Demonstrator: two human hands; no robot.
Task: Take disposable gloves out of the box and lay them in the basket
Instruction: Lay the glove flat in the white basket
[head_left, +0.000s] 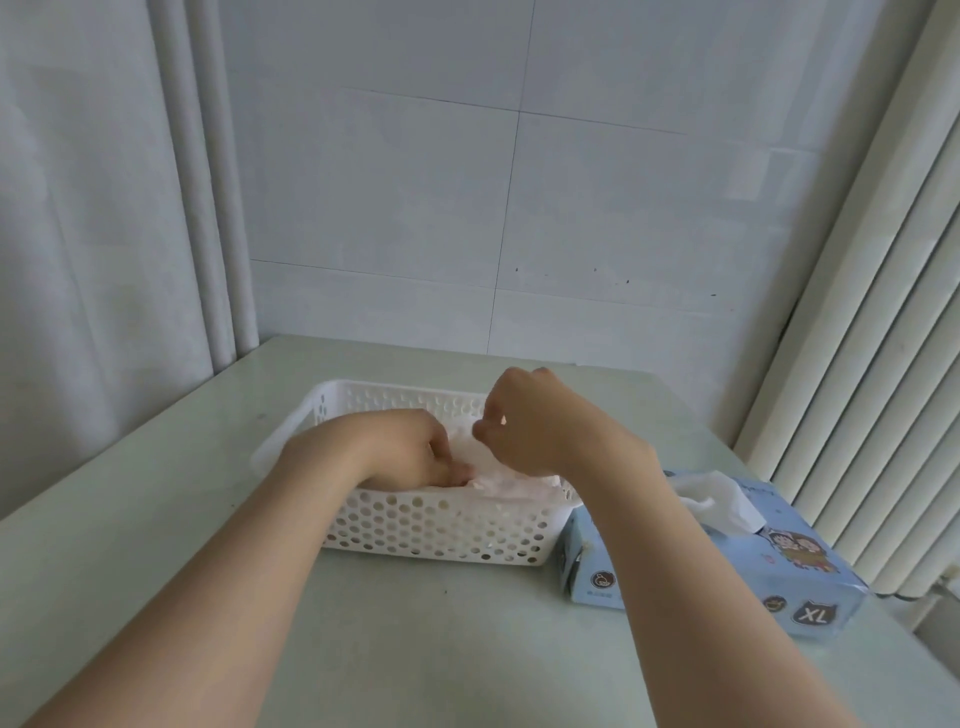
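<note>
White basket with crumpled gloves

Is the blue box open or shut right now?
Open: a white glove pokes up out of the slot in the top of the box.

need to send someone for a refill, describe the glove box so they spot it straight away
On the pale green table stands a white perforated basket. Right beside its right end lies the glove box. It is the only coloured thing: light blue, cartoon print, an XL mark on its near side, a white glove poking from the top.
</note>
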